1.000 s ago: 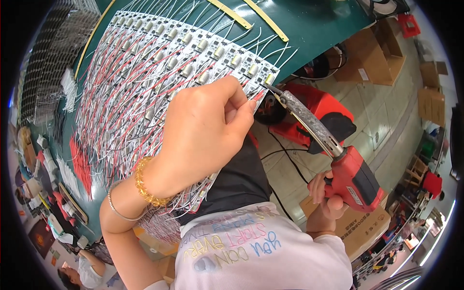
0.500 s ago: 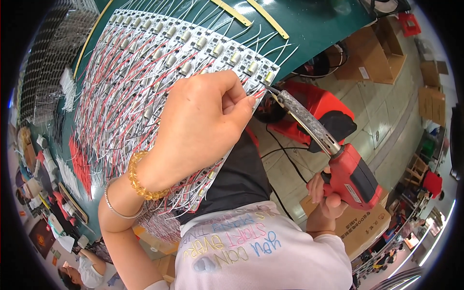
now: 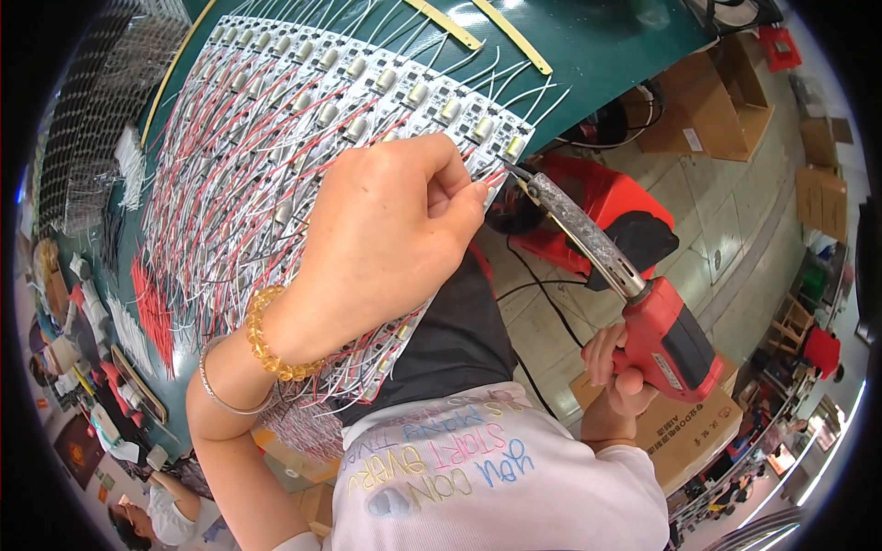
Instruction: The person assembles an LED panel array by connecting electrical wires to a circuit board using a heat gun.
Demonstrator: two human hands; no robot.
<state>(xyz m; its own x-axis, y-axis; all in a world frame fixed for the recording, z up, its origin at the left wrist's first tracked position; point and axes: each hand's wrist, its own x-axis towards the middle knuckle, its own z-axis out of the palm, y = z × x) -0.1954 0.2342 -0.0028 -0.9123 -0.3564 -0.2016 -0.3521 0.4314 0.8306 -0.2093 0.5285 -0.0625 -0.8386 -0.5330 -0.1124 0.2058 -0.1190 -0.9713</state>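
Note:
A wide panel of white circuit boards [image 3: 503, 134] lies at the table's edge, with small silvery cylindrical parts and many red, white and dark wires. My left hand [image 3: 386, 220] rests over the panel's right part, thumb and forefinger pinched on a thin red wire [image 3: 494, 178] by the corner; the fingertips are partly hidden. My right hand [image 3: 614, 367] is wrapped round the grip of a red and black soldering gun [image 3: 675, 340]. Its long metal barrel slants up to the left, and the dark tip is at the board's edge, just beyond my left fingertips.
Yellow strips [image 3: 514, 37] lie on the green table [image 3: 606, 64] behind the panel. Bundles of cut red wires [image 3: 152, 312] are at the left. Right of the table, a red and black machine [image 3: 597, 202] and cardboard boxes [image 3: 707, 110] stand on the floor. Another person [image 3: 170, 510] sits far left.
Very little differs. The soldering gun's body has dipped slightly while its tip keeps to the board's corner, and my left hand holds its pinch.

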